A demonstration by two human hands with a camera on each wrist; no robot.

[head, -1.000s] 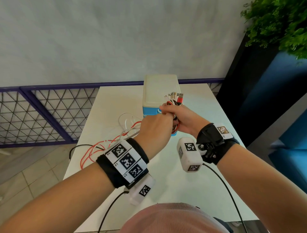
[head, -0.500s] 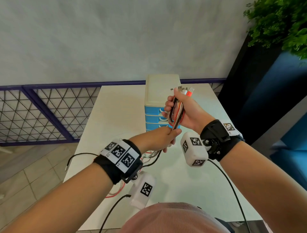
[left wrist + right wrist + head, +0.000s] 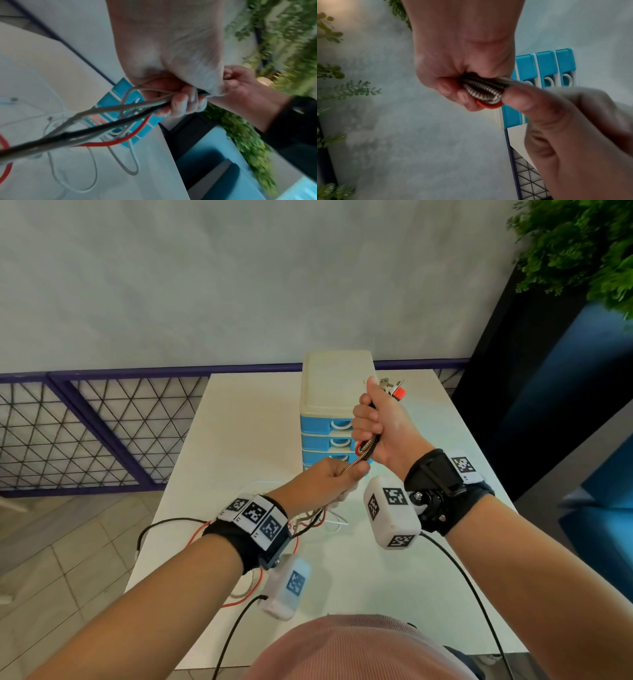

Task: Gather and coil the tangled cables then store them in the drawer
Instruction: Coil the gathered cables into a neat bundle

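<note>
My right hand [image 3: 373,422] is raised in front of the drawer unit [image 3: 334,392], fisted round a bundle of cables [image 3: 483,92] in red, black and spring-wrapped silver. Their plug ends [image 3: 394,388] stick out above the fist. Just below it, my left hand [image 3: 329,484] grips the same cables [image 3: 120,109] where they leave the bundle. Behind that hand the loose lengths [image 3: 308,518] trail down to the white table [image 3: 239,422], with red, black and white loops [image 3: 89,146] lying there. The unit has a cream top and blue drawers [image 3: 325,443], all closed.
A purple lattice railing [image 3: 102,433] runs along the table's far and left sides over a tiled floor. A dark blue planter [image 3: 548,405] with green foliage [image 3: 582,251] stands close to the right edge. Black sensor leads [image 3: 472,594] hang from both wrists.
My right hand rose from the drawer unit's front and turned the bundle upright. My left hand slid down off the bundle, and now grips the cables just below it.
</note>
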